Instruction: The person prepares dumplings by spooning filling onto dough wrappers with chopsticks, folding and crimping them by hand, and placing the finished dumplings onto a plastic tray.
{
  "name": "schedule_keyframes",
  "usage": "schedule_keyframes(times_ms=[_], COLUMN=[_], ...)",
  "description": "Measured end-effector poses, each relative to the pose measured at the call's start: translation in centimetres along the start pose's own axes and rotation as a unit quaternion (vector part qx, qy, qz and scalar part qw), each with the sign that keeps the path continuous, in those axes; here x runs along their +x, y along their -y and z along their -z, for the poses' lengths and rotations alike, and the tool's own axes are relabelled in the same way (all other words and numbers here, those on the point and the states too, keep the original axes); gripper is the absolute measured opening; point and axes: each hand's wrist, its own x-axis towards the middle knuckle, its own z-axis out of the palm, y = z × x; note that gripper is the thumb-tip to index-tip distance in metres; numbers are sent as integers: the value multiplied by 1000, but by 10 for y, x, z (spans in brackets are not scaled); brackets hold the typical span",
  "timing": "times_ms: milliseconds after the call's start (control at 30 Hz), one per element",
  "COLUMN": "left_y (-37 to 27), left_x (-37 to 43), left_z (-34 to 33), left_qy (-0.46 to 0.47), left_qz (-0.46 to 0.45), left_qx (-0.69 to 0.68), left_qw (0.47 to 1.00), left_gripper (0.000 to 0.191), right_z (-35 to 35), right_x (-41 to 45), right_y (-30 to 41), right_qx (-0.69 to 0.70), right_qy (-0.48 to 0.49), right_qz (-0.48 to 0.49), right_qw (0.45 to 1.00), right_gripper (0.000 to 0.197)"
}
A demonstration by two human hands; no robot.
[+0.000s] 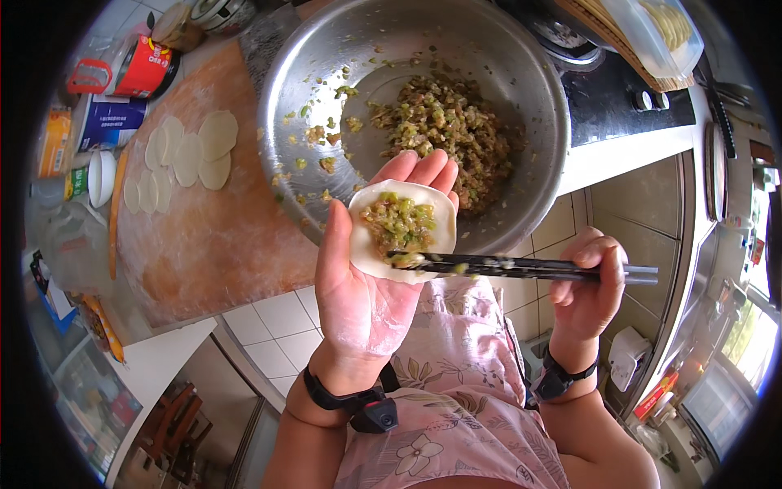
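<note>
A round dough wrapper (365, 244) lies across the palm and fingers of my left hand (372, 305), which is turned up, floury and not closed around it. A mound of chopped green and pinkish filling (400, 221) rests on the wrapper. My right hand (589, 284) grips a pair of black chopsticks (519, 267); their tips, with bits of filling stuck on them, touch the lower part of the mound. Beyond my left hand stands a large steel basin (293, 122), with more of the chopped filling (458, 128) heaped at its right side.
Several flat dough wrappers (189, 159) overlap on a floured wooden board (244, 244) at the left. A rolling pin (117, 214) lies along the board's edge, near a white bowl (101, 178) and jars. A black stove (623, 104) and a plastic container (666, 43) stand at the upper right.
</note>
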Motion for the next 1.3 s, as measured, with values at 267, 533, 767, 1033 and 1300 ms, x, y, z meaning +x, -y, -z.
schedule_keyframes(times_ms=[267,533,767,1033,1300], left_y=[-3,-20,-16,-10,-14], left_x=[1,10,-9,-35,-42], left_z=[2,8,-10,-27,-14], left_qy=[-13,-72,-61,68,130], left_qz=[-30,-25,30,150,145], left_qx=[-2,-100,-41,109,326], left_qw=[999,992,997,980,925], left_gripper=[58,54,59,72,85], right_z=[5,1,37,-47,-46], right_x=[2,50,38,2,16], right_y=[6,9,36,45,34], right_qx=[-26,-465,-415,-552,-499], right_qy=[-4,45,-25,307,357], right_qz=[59,78,323,335,311], right_qw=[998,881,850,699,726], right_gripper=[37,15,64,24,20])
